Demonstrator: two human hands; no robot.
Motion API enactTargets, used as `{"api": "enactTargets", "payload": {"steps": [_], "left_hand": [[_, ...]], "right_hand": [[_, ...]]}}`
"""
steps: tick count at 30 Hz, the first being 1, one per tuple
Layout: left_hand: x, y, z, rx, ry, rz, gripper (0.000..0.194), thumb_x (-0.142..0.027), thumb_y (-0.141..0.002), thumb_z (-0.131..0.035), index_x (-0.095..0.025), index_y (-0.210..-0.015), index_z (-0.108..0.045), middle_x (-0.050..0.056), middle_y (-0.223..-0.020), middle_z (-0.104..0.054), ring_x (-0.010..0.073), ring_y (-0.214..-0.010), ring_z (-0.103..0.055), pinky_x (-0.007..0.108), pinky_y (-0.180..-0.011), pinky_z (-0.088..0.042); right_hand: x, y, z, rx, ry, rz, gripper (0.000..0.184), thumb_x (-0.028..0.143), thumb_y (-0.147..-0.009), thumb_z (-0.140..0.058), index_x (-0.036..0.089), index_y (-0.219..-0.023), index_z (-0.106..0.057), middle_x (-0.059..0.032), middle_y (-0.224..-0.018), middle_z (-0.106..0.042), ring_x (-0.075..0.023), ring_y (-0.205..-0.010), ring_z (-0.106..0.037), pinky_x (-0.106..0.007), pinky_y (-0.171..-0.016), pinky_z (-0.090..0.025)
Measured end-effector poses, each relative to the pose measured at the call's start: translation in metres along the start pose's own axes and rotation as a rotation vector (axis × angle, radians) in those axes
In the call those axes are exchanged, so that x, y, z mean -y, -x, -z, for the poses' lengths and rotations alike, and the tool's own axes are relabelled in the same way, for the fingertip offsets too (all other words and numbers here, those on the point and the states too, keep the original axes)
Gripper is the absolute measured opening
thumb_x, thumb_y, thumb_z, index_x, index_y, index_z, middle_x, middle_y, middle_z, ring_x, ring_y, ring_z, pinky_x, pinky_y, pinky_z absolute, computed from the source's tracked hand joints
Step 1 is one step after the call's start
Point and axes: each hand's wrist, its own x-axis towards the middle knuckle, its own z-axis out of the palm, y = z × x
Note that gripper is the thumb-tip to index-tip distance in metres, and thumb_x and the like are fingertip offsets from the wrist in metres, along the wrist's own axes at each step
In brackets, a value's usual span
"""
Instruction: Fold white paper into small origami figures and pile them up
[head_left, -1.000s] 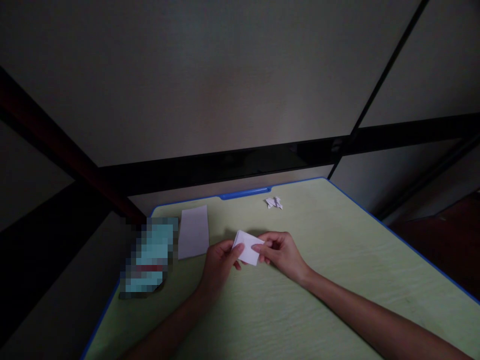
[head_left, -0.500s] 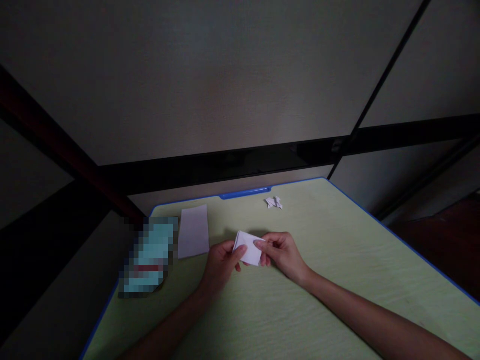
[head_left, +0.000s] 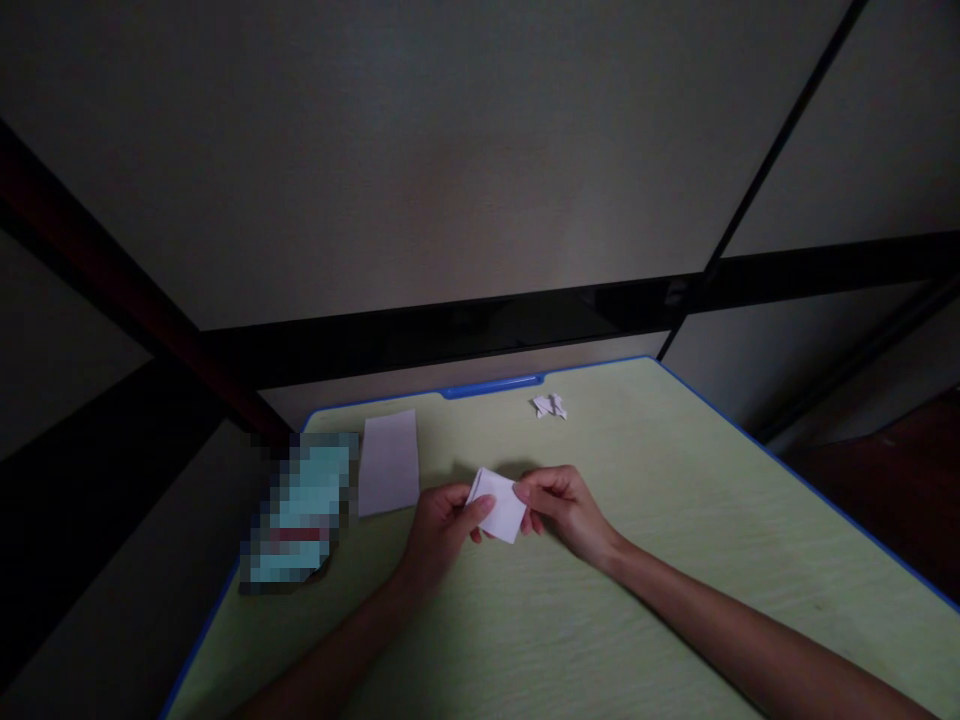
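left hand: the bare left hand [head_left: 441, 522] is closed in a pinch on the near-left part of the folded paper, thumb flat on top, fingers beneath.
right hand: the bare right hand [head_left: 566, 498] pinches the paper's right corner narrowly between thumb and fingers.
folded paper: a small white four-sided packet of folded paper [head_left: 505, 512], between both hands above the table; layers show at its left edge. the two-sided grip probably keeps those layers flat and aligned.
white sheet: a plain white rectangular paper sheet [head_left: 388, 463] lies left of the hands, perhaps set aside to leave working room.
paper figure: a small white folded-paper shape [head_left: 550, 406] sits beyond the hands, near the far edge.
pixelated item: a teal-and-red blurred object [head_left: 304, 495], far left; its identity is hidden.
table: a pale green wood-grain tabletop [head_left: 675, 500] with blue edging.
writing: none readable.
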Motion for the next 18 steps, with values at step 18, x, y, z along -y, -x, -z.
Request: {"api": "enactTargets", "payload": {"steps": [18], "left_hand": [[0.0041, 0.0009, -0.0010, 0.192, -0.005, 0.093, 0.030, -0.039, -0.056, -0.059, -0.011, -0.047, -0.053, -0.001, -0.040, -0.050, 0.0092, -0.038, -0.047, 0.019, -0.038, -0.035]], "right_hand": [[0.0034, 0.0013, -0.0010, 0.083, 0.203, -0.047, 0.031, 0.040, -0.064, -0.057, 0.011, -0.054, -0.053, 0.0040, -0.042, -0.046, -0.0029, -0.033, -0.036, -0.015, -0.032, -0.024]]}}
